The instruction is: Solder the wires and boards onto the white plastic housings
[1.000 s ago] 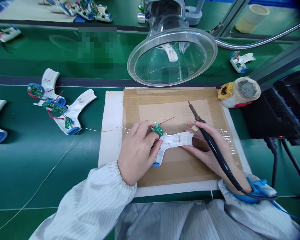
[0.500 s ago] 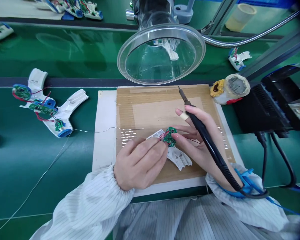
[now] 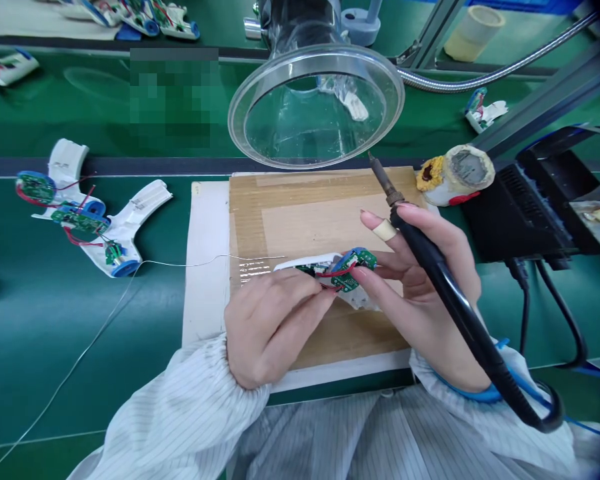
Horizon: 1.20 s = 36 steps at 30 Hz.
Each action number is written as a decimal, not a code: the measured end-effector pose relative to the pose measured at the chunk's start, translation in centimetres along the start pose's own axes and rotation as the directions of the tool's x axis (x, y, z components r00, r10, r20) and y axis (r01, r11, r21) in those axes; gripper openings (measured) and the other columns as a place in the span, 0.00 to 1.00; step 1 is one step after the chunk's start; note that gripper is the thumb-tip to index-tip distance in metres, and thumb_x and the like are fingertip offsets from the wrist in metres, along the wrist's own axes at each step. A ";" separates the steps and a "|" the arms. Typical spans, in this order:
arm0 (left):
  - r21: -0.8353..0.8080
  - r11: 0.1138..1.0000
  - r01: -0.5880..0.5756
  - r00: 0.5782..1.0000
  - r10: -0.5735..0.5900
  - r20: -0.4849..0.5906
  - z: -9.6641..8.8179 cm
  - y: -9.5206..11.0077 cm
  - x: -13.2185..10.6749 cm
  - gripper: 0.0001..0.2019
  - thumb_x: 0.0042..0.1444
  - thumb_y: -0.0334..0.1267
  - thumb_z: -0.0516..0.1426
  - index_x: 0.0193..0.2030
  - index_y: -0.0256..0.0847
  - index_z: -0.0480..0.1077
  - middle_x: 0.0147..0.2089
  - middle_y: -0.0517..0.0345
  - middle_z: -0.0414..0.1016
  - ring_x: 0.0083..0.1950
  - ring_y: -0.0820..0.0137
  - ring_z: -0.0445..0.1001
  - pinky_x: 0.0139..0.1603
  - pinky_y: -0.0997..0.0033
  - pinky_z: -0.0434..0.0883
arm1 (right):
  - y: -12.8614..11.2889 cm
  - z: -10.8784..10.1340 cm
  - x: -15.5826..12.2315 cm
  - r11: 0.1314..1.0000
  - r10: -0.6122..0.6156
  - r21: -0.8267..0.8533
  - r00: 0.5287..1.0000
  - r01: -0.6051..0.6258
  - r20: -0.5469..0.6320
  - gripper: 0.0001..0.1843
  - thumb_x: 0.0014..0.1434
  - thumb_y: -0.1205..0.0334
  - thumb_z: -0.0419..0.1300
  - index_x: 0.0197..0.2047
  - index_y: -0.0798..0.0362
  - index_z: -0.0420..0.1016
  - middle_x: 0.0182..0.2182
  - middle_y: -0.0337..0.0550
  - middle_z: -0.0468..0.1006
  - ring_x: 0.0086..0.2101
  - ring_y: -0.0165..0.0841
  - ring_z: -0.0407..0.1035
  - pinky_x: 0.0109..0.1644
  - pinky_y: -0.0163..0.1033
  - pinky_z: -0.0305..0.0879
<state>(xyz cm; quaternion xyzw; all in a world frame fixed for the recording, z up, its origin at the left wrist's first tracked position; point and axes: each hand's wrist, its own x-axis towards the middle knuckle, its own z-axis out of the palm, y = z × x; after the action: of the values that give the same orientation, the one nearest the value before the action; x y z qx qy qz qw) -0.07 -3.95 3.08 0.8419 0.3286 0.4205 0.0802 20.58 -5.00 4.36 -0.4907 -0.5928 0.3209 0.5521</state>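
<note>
My left hand (image 3: pixel 275 327) pinches a white plastic housing (image 3: pixel 300 265) and a green circuit board (image 3: pixel 347 275) with red wires (image 3: pixel 337 271), low on the cardboard pad (image 3: pixel 320 213). The fingertips of my right hand (image 3: pixel 420 280) press the far side of the board and its blue part. That hand also grips a black soldering iron (image 3: pixel 415 243) like a pen, with its tip pointing up and away, well off the board. A beige tape wraps one finger. A thin solder wire (image 3: pixel 200 265) runs from the pad's surface off to the lower left.
A round clear magnifier lens (image 3: pixel 315 107) hangs just beyond the pad. To the right sit a tip-cleaning pot (image 3: pixel 455 177) and a black soldering station (image 3: pixel 520 213) with cables. Several white housings with boards (image 3: pixel 95 223) lie at the left on the green bench.
My hands have turned the housing and board, and the housing now lies more sideways. The soldering iron has swung more upright, and my right fingers have closed further around the board.
</note>
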 end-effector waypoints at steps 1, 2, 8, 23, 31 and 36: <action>0.018 1.000 -0.022 1.000 0.022 -0.015 0.0 0.0 0.0 0.05 0.68 0.28 0.64 0.47 0.41 0.78 0.44 0.57 0.86 0.48 0.69 0.85 0.47 0.71 0.80 | 0.0 0.1 -0.1 1.000 -0.011 0.003 1.000 0.011 -0.008 0.34 0.62 0.67 0.74 0.66 0.36 0.70 0.64 0.41 0.78 0.67 0.49 0.71 0.49 0.45 0.89; 0.044 0.998 -0.047 0.998 0.048 -0.028 0.1 0.0 0.0 0.04 0.68 0.28 0.63 0.47 0.40 0.78 0.43 0.57 0.86 0.47 0.68 0.85 0.46 0.71 0.80 | 0.1 0.1 -0.2 1.000 -0.018 0.010 1.000 0.018 -0.011 0.34 0.61 0.66 0.75 0.66 0.35 0.71 0.64 0.41 0.78 0.66 0.49 0.72 0.48 0.45 0.89; 0.124 0.989 -0.085 0.995 0.091 -0.045 0.2 0.0 0.1 0.04 0.69 0.28 0.62 0.48 0.39 0.78 0.44 0.56 0.85 0.48 0.67 0.85 0.44 0.69 0.80 | 0.1 0.2 -0.4 0.996 -0.026 0.088 0.999 0.029 -0.033 0.38 0.60 0.70 0.76 0.67 0.33 0.70 0.62 0.36 0.81 0.64 0.43 0.74 0.50 0.39 0.87; 0.066 0.996 0.061 0.993 -0.055 -0.100 0.8 1.5 1.9 0.06 0.64 0.32 0.69 0.42 0.43 0.77 0.41 0.62 0.83 0.42 0.72 0.83 0.44 0.71 0.80 | 0.6 1.1 -0.6 0.991 -0.015 0.126 0.988 0.034 -0.151 0.36 0.64 0.67 0.72 0.67 0.27 0.67 0.67 0.37 0.74 0.68 0.46 0.69 0.56 0.48 0.86; 0.140 0.990 -0.001 0.997 0.012 -0.082 1.1 1.8 1.8 0.04 0.67 0.29 0.65 0.47 0.39 0.78 0.41 0.61 0.85 0.43 0.71 0.83 0.41 0.66 0.74 | 1.2 1.2 -0.6 0.993 0.049 0.110 0.990 -0.034 -0.130 0.36 0.68 0.62 0.69 0.70 0.25 0.59 0.71 0.37 0.70 0.67 0.45 0.71 0.59 0.54 0.84; 0.124 0.992 0.029 0.992 -0.013 -0.126 1.1 1.9 1.8 0.06 0.65 0.27 0.66 0.46 0.40 0.78 0.43 0.58 0.85 0.43 0.69 0.84 0.42 0.65 0.77 | 1.4 1.1 -0.5 0.984 0.062 0.176 0.990 -0.040 -0.127 0.36 0.67 0.59 0.71 0.70 0.25 0.60 0.71 0.37 0.71 0.53 0.40 0.82 0.55 0.51 0.85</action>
<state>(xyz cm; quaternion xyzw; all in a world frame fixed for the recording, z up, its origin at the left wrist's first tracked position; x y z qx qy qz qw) 2.46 -4.18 4.31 0.8138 0.3677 0.4498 0.0106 19.77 -4.88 2.71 -0.4761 -0.5123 0.3522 0.6220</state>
